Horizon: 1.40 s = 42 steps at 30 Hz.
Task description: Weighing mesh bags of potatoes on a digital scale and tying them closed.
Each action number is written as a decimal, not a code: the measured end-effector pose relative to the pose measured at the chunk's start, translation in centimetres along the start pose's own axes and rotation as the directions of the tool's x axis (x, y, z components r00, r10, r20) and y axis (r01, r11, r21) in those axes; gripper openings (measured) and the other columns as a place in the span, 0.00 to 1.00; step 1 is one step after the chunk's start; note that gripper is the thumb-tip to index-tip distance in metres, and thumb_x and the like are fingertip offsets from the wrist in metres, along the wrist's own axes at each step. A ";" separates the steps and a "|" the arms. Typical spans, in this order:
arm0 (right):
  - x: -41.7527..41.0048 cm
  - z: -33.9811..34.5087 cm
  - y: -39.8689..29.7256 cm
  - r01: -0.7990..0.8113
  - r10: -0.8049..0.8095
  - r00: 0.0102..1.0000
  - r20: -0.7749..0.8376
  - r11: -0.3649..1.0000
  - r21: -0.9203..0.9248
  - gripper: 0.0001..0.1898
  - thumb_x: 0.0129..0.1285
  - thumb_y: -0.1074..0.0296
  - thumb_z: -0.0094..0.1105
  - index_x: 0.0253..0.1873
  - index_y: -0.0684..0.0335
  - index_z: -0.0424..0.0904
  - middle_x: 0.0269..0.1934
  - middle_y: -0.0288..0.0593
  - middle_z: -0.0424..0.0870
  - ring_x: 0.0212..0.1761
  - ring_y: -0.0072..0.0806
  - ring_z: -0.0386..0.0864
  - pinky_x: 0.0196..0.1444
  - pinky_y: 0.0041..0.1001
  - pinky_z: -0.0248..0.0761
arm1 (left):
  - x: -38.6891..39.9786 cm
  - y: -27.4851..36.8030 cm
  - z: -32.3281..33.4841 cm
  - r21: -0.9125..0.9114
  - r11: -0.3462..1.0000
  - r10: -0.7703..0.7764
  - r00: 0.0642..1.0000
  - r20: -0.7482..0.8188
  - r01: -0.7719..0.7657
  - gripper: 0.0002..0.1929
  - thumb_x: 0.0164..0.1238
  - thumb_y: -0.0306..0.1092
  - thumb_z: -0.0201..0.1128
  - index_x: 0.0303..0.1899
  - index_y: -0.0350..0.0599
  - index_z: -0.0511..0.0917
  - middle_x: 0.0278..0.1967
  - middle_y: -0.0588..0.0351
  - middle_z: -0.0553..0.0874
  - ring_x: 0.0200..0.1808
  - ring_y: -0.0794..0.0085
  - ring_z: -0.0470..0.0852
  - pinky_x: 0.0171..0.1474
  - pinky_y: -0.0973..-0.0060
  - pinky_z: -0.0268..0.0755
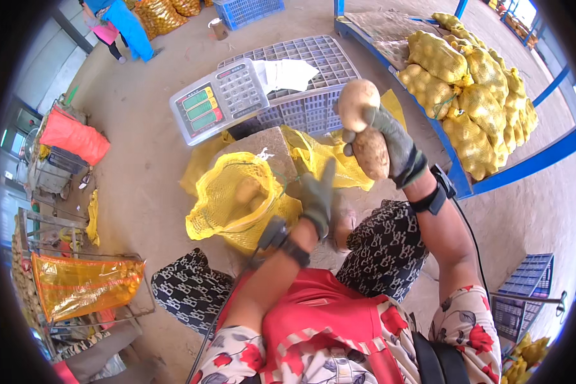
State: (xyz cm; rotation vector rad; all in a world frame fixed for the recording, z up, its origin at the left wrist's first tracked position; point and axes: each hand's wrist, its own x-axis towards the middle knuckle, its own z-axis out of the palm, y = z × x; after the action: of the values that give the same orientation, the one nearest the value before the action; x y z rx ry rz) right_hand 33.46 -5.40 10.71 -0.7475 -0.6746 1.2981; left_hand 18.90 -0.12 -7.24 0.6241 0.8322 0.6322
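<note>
My right hand (392, 139), in a grey-green work glove, is raised at the right and grips two potatoes. The paler potato (359, 103) is above the browner, dirt-marked potato (371, 152). My left hand (317, 194), in a matching glove and slightly blurred, is beside the open yellow mesh sack (206, 211), fingers extended, with nothing seen in it. Inside the sack lie some potatoes (248, 191). Behind the sack stands a digital scale's display and keypad (219, 102), in front of an upturned plastic crate (312, 103) with white paper (288, 74) on it.
Filled yellow mesh sacks (475, 101) are piled on a blue-framed platform (449, 149) at the right. An orange sack (89, 285) hangs on a metal frame at the left. A person (125, 26) stands at the far left near a blue crate (249, 12).
</note>
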 end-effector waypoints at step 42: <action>-7.6 21.6 9.3 -0.180 0.221 0.967 0.130 0.946 -0.269 0.33 0.58 0.72 0.65 0.69 0.62 0.64 0.49 0.43 0.80 0.39 0.28 0.82 0.36 0.28 0.80 | -32.8 19.0 -18.2 -0.107 0.818 0.559 0.825 -0.084 -0.566 0.21 0.59 0.19 0.55 0.56 0.34 0.75 0.50 0.51 0.85 0.47 0.61 0.86 0.50 0.70 0.81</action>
State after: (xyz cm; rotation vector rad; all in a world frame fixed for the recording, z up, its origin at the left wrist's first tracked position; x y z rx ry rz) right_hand 9.67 -9.60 15.98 -0.9485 -0.9262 1.4856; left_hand -17.82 -6.66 12.17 0.7460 0.6391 1.2394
